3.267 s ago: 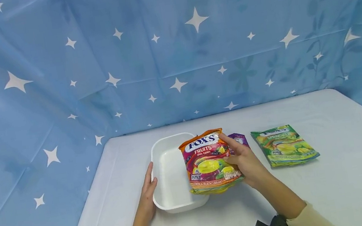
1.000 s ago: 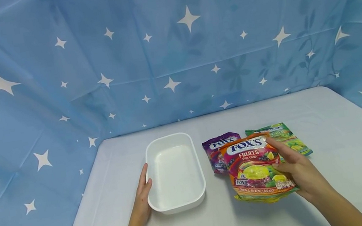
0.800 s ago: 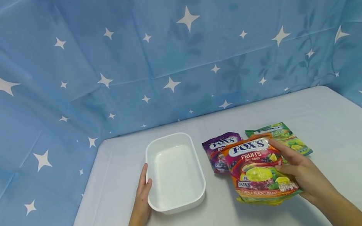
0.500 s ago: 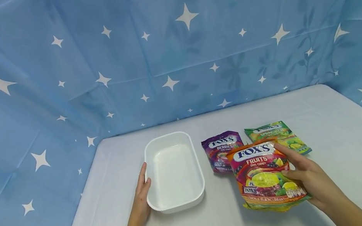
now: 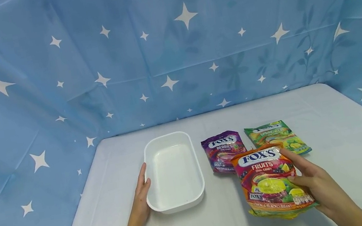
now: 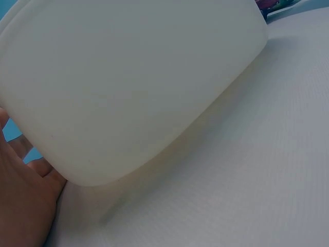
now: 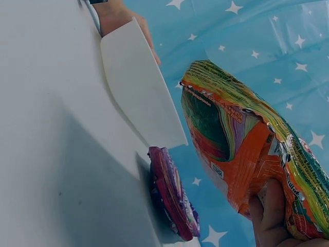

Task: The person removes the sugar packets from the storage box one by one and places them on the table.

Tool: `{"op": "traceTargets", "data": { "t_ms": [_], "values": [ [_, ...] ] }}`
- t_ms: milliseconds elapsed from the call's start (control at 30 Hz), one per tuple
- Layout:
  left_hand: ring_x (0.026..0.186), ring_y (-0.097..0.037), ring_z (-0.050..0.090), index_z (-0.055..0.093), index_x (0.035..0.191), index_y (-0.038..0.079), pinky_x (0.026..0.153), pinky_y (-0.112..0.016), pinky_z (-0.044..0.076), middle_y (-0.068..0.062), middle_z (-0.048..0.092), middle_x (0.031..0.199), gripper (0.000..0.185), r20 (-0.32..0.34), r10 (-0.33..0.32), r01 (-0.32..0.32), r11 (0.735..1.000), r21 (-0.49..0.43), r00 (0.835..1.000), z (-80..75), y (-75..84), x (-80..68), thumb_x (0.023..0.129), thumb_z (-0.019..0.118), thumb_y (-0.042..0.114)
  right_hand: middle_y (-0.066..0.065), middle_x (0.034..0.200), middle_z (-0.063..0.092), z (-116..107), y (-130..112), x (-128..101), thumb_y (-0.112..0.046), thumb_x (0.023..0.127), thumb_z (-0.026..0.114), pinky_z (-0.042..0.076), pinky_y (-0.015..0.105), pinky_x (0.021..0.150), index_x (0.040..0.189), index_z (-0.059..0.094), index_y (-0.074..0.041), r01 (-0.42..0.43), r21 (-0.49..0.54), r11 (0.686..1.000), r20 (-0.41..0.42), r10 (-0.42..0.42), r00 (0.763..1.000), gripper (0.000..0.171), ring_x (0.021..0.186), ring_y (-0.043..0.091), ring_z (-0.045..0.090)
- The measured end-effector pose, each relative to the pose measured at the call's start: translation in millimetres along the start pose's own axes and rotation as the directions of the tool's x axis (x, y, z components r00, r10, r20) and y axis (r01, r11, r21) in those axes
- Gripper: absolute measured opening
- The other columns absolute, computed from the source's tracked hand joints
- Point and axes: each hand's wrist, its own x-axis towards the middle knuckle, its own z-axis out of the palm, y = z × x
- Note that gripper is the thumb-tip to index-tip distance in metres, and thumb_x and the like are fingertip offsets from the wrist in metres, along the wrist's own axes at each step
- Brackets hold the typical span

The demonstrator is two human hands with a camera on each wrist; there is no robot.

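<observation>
My right hand (image 5: 321, 183) grips the right edge of an orange and red candy bag (image 5: 272, 181) labelled FRUITS, thumb on its front. In the right wrist view the bag's back (image 7: 247, 154) shows, with fingers curled against it. The bag is held above the table, apart from it. At the left, my left hand (image 5: 140, 195) rests along the outer left side of a white rectangular tub (image 5: 177, 208), fingers straight. Nothing lies inside the tub. The left wrist view shows the tub's wall (image 6: 133, 87) with the hand (image 6: 25, 195) at its end.
A purple berries candy bag (image 5: 223, 153) lies on the white-covered table (image 5: 218, 224) right of the tub. Behind the held bag lies a green candy bag (image 5: 286, 136), partly covered by it from the head view. A blue star-patterned curtain (image 5: 130, 58) hangs along the table's back and left side.
My right hand has carried the fruits bag from over the tub to the right and nearer me, revealing the purple bag. The left hand has stayed beside the tub.
</observation>
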Motion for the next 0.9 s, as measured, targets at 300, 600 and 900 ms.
{"op": "traceTargets", "data": {
  "t_ms": [300,600,900],
  "values": [
    [0.143,-0.02,-0.002,0.009,0.147,0.029,0.115,-0.047,0.001,0.007,0.0,0.155,0.055,-0.01,0.0,0.0,1.0,-0.001,1.0,0.8,1.0,0.2,0.098,0.034,0.035,0.007,0.153,-0.017,-12,6,-5,-0.005,0.094,0.038,0.053,0.031,0.085,0.144,0.008,-0.04,-0.114,-0.008,0.993,-0.025,0.114,0.993,0.068,0.122,0.028,0.029],
    [0.143,-0.019,-0.003,0.008,0.148,0.027,0.115,-0.046,0.002,0.007,-0.001,0.155,0.053,-0.008,-0.001,0.001,1.0,0.007,1.0,0.7,0.8,-0.1,0.099,0.031,0.03,0.01,0.153,-0.013,-20,16,-8,-0.006,0.094,0.037,0.052,0.038,0.087,0.145,0.006,-0.039,-0.133,0.006,0.991,0.018,0.133,0.991,0.068,0.105,0.015,0.048],
    [0.143,-0.02,-0.003,0.008,0.148,0.025,0.115,-0.046,0.002,0.006,-0.001,0.155,0.052,-0.015,0.001,0.0,1.0,0.02,1.0,1.8,3.4,-0.3,0.1,0.028,0.026,0.01,0.152,-0.018,-24,23,-11,-0.006,0.093,0.037,0.051,0.042,0.087,0.146,0.005,-0.037,-0.18,0.031,0.983,0.015,0.18,0.984,0.069,0.102,0.019,0.054]
  ]
}}
